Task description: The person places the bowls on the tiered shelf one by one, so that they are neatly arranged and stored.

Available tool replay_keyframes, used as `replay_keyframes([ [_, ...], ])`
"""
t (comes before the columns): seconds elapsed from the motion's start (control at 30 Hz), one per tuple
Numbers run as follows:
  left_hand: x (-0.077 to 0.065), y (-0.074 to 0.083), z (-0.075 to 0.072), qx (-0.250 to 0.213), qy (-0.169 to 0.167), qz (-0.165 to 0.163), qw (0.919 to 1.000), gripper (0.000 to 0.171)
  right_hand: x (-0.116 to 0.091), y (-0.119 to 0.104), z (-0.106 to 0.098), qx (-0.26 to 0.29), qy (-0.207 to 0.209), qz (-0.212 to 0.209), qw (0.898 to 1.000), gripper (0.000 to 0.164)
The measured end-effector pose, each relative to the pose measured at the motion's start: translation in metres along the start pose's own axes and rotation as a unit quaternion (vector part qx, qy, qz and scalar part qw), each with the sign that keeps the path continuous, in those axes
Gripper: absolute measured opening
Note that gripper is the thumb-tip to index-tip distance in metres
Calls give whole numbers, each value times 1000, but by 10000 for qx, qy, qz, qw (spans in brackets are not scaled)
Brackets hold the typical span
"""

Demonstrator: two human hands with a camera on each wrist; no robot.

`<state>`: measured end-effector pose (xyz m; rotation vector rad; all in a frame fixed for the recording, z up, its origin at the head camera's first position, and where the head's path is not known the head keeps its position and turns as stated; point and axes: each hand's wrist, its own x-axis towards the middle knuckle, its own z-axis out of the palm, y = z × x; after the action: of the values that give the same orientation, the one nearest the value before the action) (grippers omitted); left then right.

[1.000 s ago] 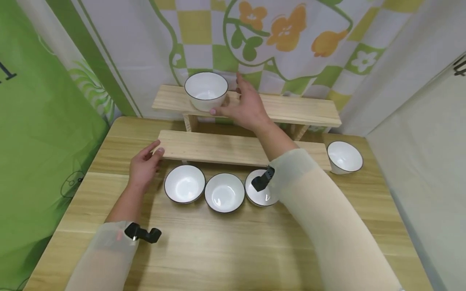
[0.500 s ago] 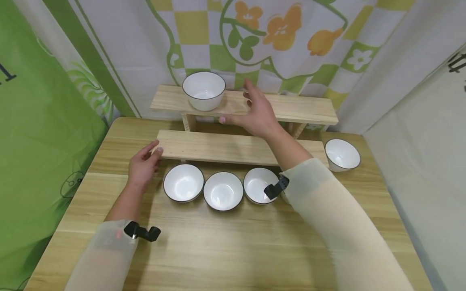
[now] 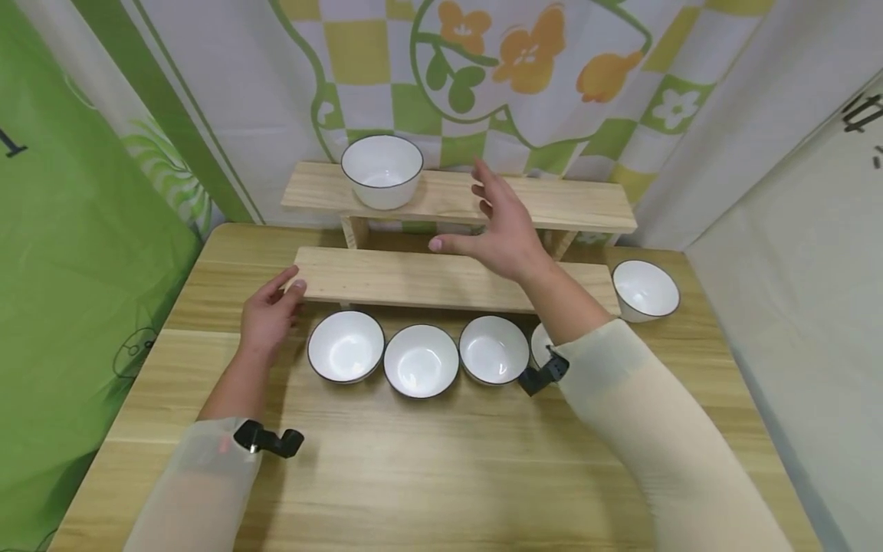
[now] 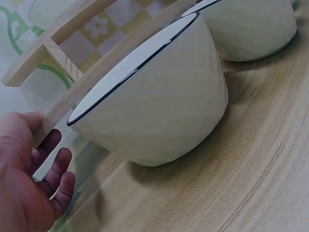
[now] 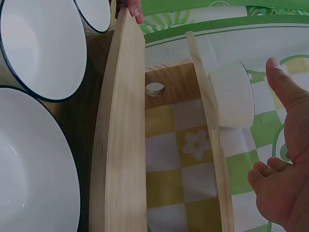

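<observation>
A white bowl with a dark rim (image 3: 382,172) stands near the left end of the upper tier of a wooden two-step shelf (image 3: 455,195). My right hand (image 3: 507,238) is to the right of that bowl, apart from it, fingers spread and thumb out, holding nothing. In the right wrist view the same bowl (image 5: 231,96) is separated by a gap from my right hand (image 5: 289,169). My left hand (image 3: 269,314) holds the left end of the lower tier (image 3: 414,280); the left wrist view shows thumb and fingers about the board end.
Several similar bowls stand in a row before the lower tier, among them a left one (image 3: 346,346), a middle one (image 3: 421,361) and one farther right (image 3: 494,350). My right sleeve partly hides another bowl (image 3: 541,345). One more bowl (image 3: 645,290) stands by the shelf's right end.
My right hand has let go of the bowl on the upper tier and drawn back to the right and toward me. That bowl stays in place. My left hand keeps its position at the shelf.
</observation>
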<state>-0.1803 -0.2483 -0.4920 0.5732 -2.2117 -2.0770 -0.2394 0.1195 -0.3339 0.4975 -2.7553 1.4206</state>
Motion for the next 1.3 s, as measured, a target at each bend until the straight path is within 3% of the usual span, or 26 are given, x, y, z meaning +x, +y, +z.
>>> replay_keyframes([
  [0.3,2,0,-2,-57,-60,-94,9999,56,-17,18,-7,3,144,8,9999,131],
  [0.87,-3,3,1,-220,-15,-47,9997,54,-59,45,-29,18,199,449,9988,130],
  [1.07,-4,4,0,-148,-26,-228,9996,55,-71,59,-32,68,124,526,9985,130],
  [1.3,-3,7,-1,-156,-84,-294,9994,56,-83,72,-40,-27,374,434,9984,126],
])
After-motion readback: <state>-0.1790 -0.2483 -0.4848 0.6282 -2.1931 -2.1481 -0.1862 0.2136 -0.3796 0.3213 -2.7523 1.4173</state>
